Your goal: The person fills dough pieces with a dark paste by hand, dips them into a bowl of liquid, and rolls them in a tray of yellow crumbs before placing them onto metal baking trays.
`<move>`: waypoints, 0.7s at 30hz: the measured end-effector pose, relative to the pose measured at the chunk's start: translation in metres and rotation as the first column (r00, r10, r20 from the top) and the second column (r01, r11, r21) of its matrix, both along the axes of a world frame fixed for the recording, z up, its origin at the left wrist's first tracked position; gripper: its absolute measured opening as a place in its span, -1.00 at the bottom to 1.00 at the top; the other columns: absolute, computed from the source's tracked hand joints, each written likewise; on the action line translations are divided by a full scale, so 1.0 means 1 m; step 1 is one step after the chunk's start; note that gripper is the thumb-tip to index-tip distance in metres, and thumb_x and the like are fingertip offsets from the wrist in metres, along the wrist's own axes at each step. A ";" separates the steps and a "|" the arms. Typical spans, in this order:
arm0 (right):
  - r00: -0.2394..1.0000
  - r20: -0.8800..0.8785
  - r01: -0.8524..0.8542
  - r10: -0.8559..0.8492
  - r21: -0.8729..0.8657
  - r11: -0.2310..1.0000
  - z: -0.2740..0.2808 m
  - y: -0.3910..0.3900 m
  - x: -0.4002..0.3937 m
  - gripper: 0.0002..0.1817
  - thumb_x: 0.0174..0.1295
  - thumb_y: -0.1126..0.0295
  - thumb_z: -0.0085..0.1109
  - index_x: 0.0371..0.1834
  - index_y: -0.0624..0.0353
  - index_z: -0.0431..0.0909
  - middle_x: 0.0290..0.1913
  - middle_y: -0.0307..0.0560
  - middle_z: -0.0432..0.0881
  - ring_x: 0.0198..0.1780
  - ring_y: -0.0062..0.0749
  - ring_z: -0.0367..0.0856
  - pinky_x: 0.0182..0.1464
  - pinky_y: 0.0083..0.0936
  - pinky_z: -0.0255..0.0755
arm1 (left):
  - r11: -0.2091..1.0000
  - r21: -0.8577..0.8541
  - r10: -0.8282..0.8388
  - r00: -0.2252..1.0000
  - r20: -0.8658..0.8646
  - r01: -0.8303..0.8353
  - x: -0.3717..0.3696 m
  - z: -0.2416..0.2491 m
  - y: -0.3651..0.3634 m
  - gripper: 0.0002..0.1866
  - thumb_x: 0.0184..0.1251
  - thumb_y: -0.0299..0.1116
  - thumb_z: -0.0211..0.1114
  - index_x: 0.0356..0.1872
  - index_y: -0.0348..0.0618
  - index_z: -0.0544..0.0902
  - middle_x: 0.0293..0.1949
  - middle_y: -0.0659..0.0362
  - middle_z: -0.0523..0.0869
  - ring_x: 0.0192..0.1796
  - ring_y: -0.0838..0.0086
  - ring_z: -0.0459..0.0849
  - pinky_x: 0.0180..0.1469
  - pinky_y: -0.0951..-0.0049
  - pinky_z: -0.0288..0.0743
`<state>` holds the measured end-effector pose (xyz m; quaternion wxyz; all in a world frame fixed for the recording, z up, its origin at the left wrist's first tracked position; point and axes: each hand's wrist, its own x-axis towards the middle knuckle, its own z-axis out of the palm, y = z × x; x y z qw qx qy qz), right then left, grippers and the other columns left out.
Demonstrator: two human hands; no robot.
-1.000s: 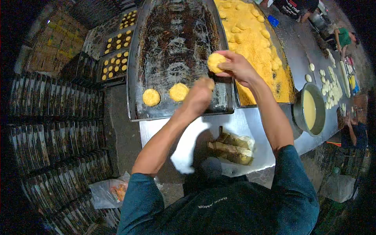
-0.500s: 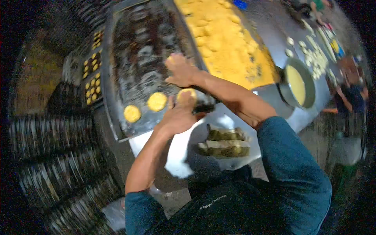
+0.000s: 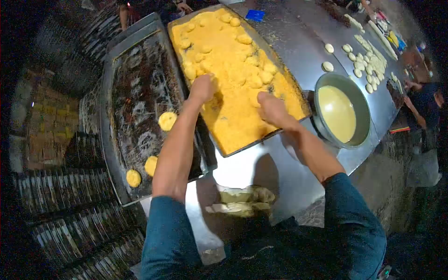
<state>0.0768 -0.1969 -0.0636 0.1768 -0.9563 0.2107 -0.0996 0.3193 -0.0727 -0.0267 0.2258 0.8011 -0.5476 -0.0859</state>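
My left hand (image 3: 204, 89) is over the left side of a tray (image 3: 261, 140) filled with yellow crumbs (image 3: 229, 133). Its fingers curl down into the crumbs, and whatever they hold is hidden. My right hand (image 3: 272, 110) is closed too, low above the crumbs on the right side, its fingertips turned away from view. Several crumb-coated dough balls (image 3: 254, 81) lie in the tray beyond and between my hands. To the left, a dark baking tray (image 3: 107, 135) bears flattened yellow dough rounds (image 3: 167, 121), one partly behind my left forearm.
A grey bowl of pale yellow liquid (image 3: 338, 114) stands right of the crumb tray. Several white dough balls (image 3: 368, 70) are spread farther back on the metal table (image 3: 298, 42). A cloth-like bundle (image 3: 240, 200) lies at the near edge. Stacked trays (image 3: 70, 196) stand left; other people work around the table.
Both hands have left the dark tray and are now in the crumb tray. The dough round under my left hand is uncovered. The view has shifted.
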 end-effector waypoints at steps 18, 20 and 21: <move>0.889 0.036 0.058 -0.456 0.980 0.190 -0.005 -0.051 -0.025 -0.51 0.24 0.48 0.09 0.24 0.24 0.24 0.07 0.05 0.45 0.00 -0.19 0.55 -0.03 -0.39 0.59 | 0.928 -0.034 0.061 0.242 -0.968 -0.370 -0.087 0.061 0.016 -0.46 0.17 -0.42 0.35 0.14 -0.29 0.34 -0.21 0.11 0.56 -0.21 0.45 0.58 -0.22 0.44 0.53; 0.901 0.004 0.036 -0.433 0.996 0.084 0.019 -0.035 -0.026 -0.53 0.25 0.47 0.09 0.22 0.26 0.25 0.02 0.04 0.48 -0.02 -0.24 0.56 -0.06 -0.39 0.59 | 0.914 -0.088 -0.015 0.181 -0.983 -0.397 -0.086 0.069 0.054 -0.48 0.18 -0.43 0.34 0.14 -0.28 0.35 -0.16 0.10 0.60 -0.15 0.43 0.62 -0.16 0.41 0.55; 0.917 -0.011 0.017 -0.400 1.000 0.013 0.035 -0.026 -0.023 -0.54 0.26 0.47 0.08 0.22 0.27 0.25 -0.01 0.03 0.49 -0.04 -0.27 0.57 -0.06 -0.39 0.59 | 0.908 -0.133 -0.085 0.135 -0.987 -0.397 -0.084 0.074 0.077 -0.50 0.18 -0.42 0.33 0.13 -0.27 0.38 -0.12 0.11 0.63 -0.10 0.41 0.63 -0.12 0.39 0.55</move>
